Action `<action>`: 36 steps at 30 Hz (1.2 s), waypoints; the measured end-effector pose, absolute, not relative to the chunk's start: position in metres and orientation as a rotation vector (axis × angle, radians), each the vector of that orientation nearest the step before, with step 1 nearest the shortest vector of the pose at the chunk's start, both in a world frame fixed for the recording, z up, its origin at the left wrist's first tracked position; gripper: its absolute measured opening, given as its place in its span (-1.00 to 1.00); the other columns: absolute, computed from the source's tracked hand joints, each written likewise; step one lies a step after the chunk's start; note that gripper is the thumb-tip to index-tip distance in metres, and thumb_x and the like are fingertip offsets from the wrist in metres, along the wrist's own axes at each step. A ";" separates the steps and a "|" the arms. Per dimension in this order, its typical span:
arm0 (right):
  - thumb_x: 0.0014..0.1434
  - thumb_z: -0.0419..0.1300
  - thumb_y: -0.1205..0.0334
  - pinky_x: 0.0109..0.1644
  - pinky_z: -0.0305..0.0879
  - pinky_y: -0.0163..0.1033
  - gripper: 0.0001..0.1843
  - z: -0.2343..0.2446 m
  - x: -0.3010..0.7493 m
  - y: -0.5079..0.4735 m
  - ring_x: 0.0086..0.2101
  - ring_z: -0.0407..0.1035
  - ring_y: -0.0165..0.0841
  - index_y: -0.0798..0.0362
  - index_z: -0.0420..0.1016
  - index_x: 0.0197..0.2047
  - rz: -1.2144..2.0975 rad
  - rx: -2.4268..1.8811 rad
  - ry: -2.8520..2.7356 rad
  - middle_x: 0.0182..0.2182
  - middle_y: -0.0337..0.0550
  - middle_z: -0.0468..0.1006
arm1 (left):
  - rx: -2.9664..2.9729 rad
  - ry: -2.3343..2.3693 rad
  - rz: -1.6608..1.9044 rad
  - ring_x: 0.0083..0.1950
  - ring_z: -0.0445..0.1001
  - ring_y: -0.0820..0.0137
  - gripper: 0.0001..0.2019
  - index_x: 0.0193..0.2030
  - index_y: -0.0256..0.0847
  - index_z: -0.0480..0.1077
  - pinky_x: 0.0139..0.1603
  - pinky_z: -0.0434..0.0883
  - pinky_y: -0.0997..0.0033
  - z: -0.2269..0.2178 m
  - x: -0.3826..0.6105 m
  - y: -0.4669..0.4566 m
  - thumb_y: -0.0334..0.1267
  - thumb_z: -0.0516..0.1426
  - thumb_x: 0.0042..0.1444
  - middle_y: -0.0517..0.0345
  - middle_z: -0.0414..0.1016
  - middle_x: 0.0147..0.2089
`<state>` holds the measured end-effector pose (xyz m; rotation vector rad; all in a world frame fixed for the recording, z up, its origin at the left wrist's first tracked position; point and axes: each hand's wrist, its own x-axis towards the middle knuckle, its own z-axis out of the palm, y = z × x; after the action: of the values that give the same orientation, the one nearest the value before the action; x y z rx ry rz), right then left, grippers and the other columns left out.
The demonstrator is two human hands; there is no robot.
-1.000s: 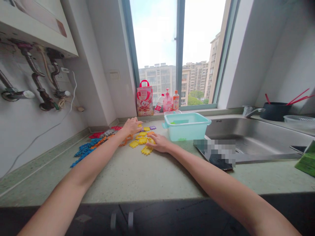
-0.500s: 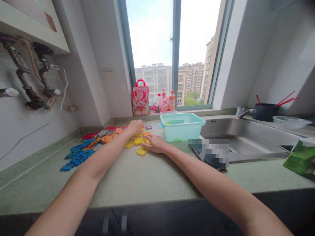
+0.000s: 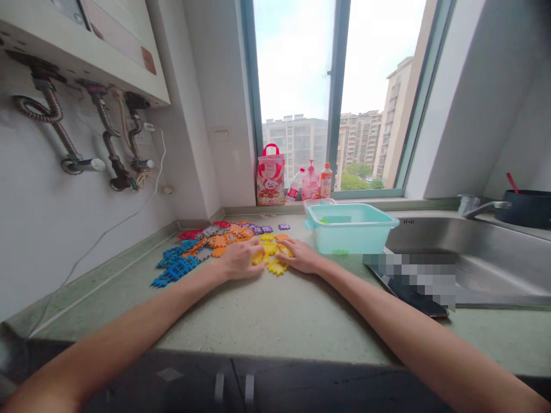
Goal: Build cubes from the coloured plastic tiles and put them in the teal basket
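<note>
Plastic pieces (image 3: pixel 219 240): flat, notched edges, spread by colour on the counter (image 3: pixel 224 327).
Blue pieces (image 3: pixel 175 271): left end of the spread, toward the near side.
Red pieces (image 3: pixel 189 234): left, farther back than the blue.
Grey pieces (image 3: pixel 210 232): right of the red; another patch lies nearer, beside the orange.
Orange pieces (image 3: pixel 230 237): mid-spread, just beyond the left hand.
Left hand (image 3: pixel 242 258): at the left side of the yellow group; fingers bent, fairly narrow; cannot tell if a piece is gripped.
Purple pieces (image 3: pixel 264 229): far side, one apart at right.
Yellow pieces (image 3: pixel 270 248): on the counter between both hands.
Right hand (image 3: pixel 303 256): at the yellow group's right side; fingers a little apart, reaching left over it; grip unclear.
Teal box (image 3: pixel 353 238): right of the pieces, some green showing within.
Dark flat object (image 3: pixel 413 292): right, near side of box, blurred over.
Sink (image 3: pixel 495 258): far right.
</note>
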<state>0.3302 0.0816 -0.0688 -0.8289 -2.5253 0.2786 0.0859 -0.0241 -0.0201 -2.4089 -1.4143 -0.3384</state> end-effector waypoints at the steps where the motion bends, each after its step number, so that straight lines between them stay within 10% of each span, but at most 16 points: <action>1: 0.43 0.10 -0.15 0.43 0.17 0.09 -0.32 -0.071 0.331 0.083 0.36 0.27 -0.06 0.08 0.30 0.44 0.291 -0.805 -2.511 0.38 0.19 0.37 | -2.438 -1.404 -0.359 -0.09 0.57 0.20 -0.68 -0.02 -0.10 0.55 -0.05 0.52 0.21 -0.023 0.086 -0.025 0.06 0.16 0.32 -0.01 0.52 0.05; 10: 0.47 0.00 -0.02 0.45 0.18 0.11 -0.46 -0.073 0.334 0.088 0.33 0.33 -0.13 -0.09 0.30 0.43 0.467 -0.659 -2.442 0.39 -0.02 0.38 | -2.614 -1.719 -0.325 0.63 -0.04 0.09 -0.18 0.58 -0.24 0.06 0.58 -0.06 -0.01 -0.036 0.078 0.022 0.31 -0.22 0.43 -0.15 -0.04 0.63; 24: 0.47 -0.03 -0.21 0.51 0.02 0.16 -0.29 -0.062 0.335 0.088 0.41 0.18 -0.08 -0.01 0.20 0.51 0.468 -0.804 -2.500 0.45 0.03 0.28 | -2.717 -1.402 -0.352 0.38 0.37 0.10 -0.35 0.40 -0.16 0.36 0.43 0.24 0.08 -0.020 0.079 -0.015 0.23 -0.09 0.44 -0.08 0.40 0.40; 36: 0.42 -0.01 -0.35 0.54 0.00 0.15 -0.21 -0.061 0.329 0.061 0.45 0.10 -0.06 -0.05 0.23 0.50 0.575 -0.818 -2.491 0.50 0.05 0.16 | -2.503 -1.490 -0.232 0.13 0.60 0.20 -0.62 0.10 -0.16 0.59 0.24 0.46 0.16 -0.020 0.015 0.021 -0.36 0.01 0.30 0.02 0.66 0.11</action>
<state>0.3294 0.0607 -0.0608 -0.8178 -2.4907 0.5753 0.0148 0.0211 -0.0199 -2.5033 -1.4896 -0.2317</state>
